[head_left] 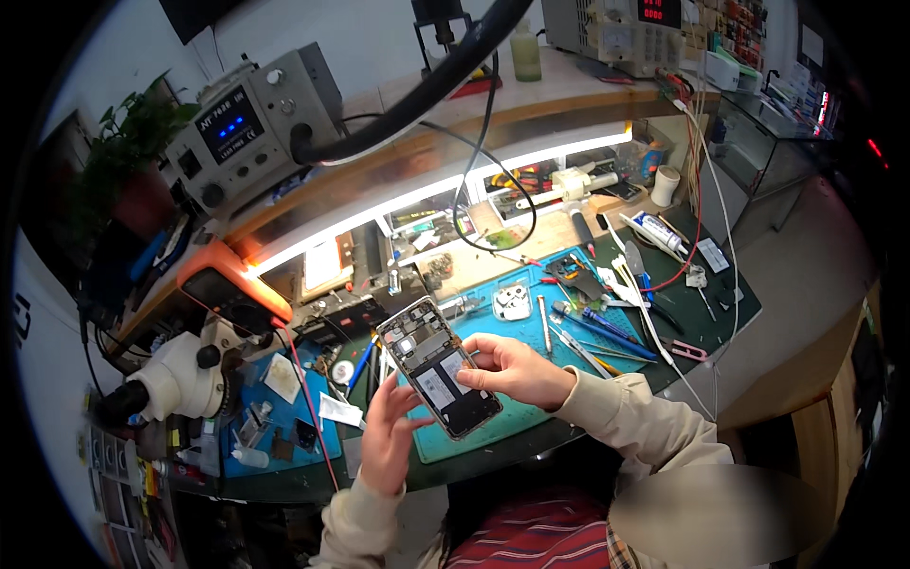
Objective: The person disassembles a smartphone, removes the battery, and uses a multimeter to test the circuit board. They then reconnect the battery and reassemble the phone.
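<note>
An opened smartphone [424, 343] is held tilted above the work mat, its back cover off. Its circuit board shows at the upper end, with a black battery bearing a white label below. My right hand [519, 372] grips the right edge, the thumb lying over the battery's label. Along the lower left edge, my left hand [387, 438] holds the phone with its fingers partly behind it. Under and around the phone spreads a blue-green mat [512, 417]. Tweezers and thin tools [607, 332] lie on it to the right of my hands.
A white microscope [185, 379] and an orange multimeter [232, 289] stand at the left. A grey control unit [256, 128] sits on the shelf, its thick black hose [408, 104] arching overhead. Cables hang at the right. A small white case [513, 301] lies beyond my hands.
</note>
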### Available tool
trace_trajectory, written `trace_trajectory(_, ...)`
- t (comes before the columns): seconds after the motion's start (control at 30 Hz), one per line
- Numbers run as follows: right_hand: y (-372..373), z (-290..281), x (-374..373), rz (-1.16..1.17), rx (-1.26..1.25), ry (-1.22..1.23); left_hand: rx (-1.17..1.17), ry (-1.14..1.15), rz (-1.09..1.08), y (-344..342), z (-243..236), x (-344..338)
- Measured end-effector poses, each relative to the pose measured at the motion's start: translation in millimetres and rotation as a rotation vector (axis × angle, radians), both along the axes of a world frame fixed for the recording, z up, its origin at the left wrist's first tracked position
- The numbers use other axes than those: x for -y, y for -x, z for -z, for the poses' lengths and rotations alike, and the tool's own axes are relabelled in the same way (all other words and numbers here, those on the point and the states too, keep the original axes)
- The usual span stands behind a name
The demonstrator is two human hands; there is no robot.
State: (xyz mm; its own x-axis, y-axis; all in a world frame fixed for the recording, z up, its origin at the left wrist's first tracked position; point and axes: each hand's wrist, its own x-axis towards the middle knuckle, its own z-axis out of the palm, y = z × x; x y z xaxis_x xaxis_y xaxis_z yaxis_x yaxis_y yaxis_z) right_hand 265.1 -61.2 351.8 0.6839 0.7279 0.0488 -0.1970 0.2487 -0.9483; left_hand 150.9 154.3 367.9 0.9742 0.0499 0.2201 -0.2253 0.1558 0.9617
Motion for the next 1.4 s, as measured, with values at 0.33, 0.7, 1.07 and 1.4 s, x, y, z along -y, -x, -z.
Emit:
trace_trajectory(0.33,-37,7,6,0.395,0.495,0.22,-0.024,0.049,0.179,-91,19,16)
trace_trajectory(0.7,-19,24,4,0.285,0.188,0.221,-0.223,0.074,0.246,-71,37,6)
trace_trajectory(1.07,-25,21,5,0.234,-0.041,0.034,-0.368,0.318,0.309,-86,32,0)
trace_trajectory(1.4,-29,24,3,0.303,0.012,0.002,-0.247,0.107,0.387,-88,41,-11)
